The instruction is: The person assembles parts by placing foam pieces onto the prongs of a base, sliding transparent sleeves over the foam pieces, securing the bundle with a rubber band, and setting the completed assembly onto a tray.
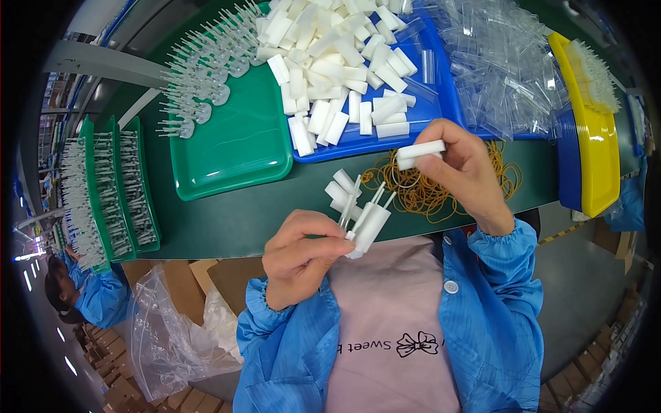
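My left hand (301, 249) grips a white part with thin prongs (350, 215), its prongs pointing up and away from me. A white foam piece (372, 224) sits against that part; how the two join is hidden by my fingers. Held between thumb and fingers of my right hand (469, 171) is a white foam block (418, 153) with a lengthwise slit. A thin loop, apparently a rubber band, shows just under the block. Below this hand lies a heap of tan rubber bands (423, 196). A few loose foam pieces (341, 190) rest on the table near my left hand.
Many foam pieces fill a blue tray (337, 153). Left of it, a green tray (234, 173) carries rows of pronged parts (219, 93). More stand in green racks (93, 186). Clear plastic sleeves (499, 76) are piled right, beside a yellow tray (597, 155). Another person (103, 299) sits far left.
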Demonstrator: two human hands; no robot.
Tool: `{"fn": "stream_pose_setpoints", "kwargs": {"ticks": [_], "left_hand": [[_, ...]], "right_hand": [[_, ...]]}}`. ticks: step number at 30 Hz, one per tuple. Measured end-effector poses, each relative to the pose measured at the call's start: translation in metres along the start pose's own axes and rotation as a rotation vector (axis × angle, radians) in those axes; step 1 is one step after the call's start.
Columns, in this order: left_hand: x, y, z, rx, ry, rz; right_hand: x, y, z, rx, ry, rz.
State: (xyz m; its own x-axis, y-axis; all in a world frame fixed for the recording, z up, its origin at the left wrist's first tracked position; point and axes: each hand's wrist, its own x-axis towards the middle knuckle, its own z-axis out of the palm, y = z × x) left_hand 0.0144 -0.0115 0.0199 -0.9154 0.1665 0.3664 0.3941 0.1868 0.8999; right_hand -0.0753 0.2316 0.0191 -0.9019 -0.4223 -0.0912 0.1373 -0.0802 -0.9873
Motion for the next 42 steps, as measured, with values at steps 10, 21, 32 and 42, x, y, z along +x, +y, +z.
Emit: {"fn": "stream_pose_setpoints", "kwargs": {"ticks": [10, 21, 32, 42], "left_hand": [[0.001, 0.001, 0.003, 0.064, -0.067, 0.018], [0.017, 0.010, 0.006, 0.307, -0.197, 0.116], [-0.001, 0.017, 0.005, 0.374, -0.263, 0.281], [-0.015, 0.009, 0.002, 0.271, 0.021, -0.164]], "right_hand": [[0.006, 0.000, -0.001, -0.157, -0.185, 0.002], [0.015, 0.003, -0.005, -0.397, -0.277, -0.365], [-0.004, 0.013, 0.027, -0.077, -0.369, -0.162], [0.001, 0.005, 0.031, -0.152, -0.344, -0.212]]}}
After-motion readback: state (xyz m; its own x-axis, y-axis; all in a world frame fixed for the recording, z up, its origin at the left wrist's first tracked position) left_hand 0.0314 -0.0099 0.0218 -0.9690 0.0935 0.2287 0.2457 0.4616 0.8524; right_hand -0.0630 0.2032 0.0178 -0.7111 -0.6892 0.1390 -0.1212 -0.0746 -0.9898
